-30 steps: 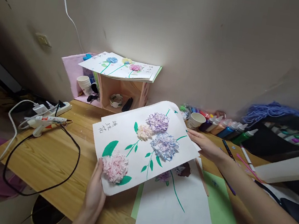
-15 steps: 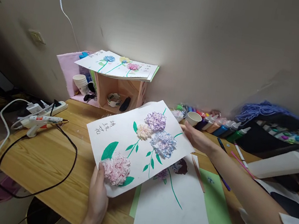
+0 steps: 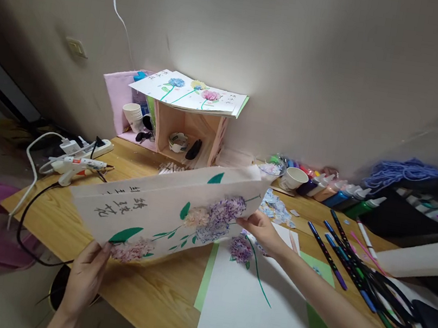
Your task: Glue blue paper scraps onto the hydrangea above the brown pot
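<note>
A white flower picture [image 3: 171,209], with ruffled pink, cream, purple and blue paper blooms, green leaves and handwritten characters, is held tilted above the table. My left hand [image 3: 85,275] pinches its lower left corner beside the pink bloom. At the right edge, near the purple bloom, my right hand [image 3: 260,230] is closed on it. A second layer of paper with writing and a green leaf shows behind its upper edge. Below my right forearm lies another white sheet [image 3: 253,322] with a purple bloom and a green stem, on top of green paper [image 3: 202,287].
A glue gun [image 3: 76,170] rests by a power strip [image 3: 99,150] at left. Flower pictures [image 3: 192,94] lie on a pink box shelf [image 3: 158,127]. Paint bottles [image 3: 338,193], a paper cup [image 3: 294,179], markers [image 3: 328,257], scissors [image 3: 396,300] and paper scraps [image 3: 276,208] are at right.
The flower picture has moved left and down and tipped to a flatter angle, with both hands still on it. The view has shifted, showing markers, scissors and paper scraps.
</note>
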Demonstrator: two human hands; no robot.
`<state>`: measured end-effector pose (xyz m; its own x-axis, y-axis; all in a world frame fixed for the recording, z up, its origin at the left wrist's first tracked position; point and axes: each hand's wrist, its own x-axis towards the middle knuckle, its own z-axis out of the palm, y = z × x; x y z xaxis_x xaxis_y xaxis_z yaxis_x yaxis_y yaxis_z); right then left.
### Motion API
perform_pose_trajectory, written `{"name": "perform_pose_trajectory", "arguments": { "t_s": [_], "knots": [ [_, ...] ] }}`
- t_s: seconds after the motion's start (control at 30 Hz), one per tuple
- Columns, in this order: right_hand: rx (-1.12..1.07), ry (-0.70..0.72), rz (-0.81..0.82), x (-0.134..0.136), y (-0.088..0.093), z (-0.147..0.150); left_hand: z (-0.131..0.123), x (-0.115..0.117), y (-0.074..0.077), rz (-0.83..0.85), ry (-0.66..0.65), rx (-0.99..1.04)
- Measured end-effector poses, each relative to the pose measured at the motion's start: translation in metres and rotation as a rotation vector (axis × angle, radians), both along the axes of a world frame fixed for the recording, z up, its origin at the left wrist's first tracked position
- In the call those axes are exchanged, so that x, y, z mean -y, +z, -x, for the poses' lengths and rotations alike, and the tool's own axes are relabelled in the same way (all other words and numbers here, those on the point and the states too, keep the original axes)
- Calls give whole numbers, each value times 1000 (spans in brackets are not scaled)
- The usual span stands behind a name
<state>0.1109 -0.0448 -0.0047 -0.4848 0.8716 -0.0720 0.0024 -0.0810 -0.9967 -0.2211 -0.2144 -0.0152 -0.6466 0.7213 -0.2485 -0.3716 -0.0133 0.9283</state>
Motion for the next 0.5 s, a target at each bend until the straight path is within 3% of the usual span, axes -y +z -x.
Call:
{"name": "perform_pose_trajectory", "arguments": {
  "t_s": [0.2,0.43,0.5],
  "knots": [
    [122,105,-8,4,-12,-2,-4,9,-9,-59,-24,-10],
    [353,154,-75,7,-9,-6,-20,7,2,-179,107,-174],
    [380,167,-70,6,-12,-7,-18,7,0,-174,87,-157]
  ]
}}
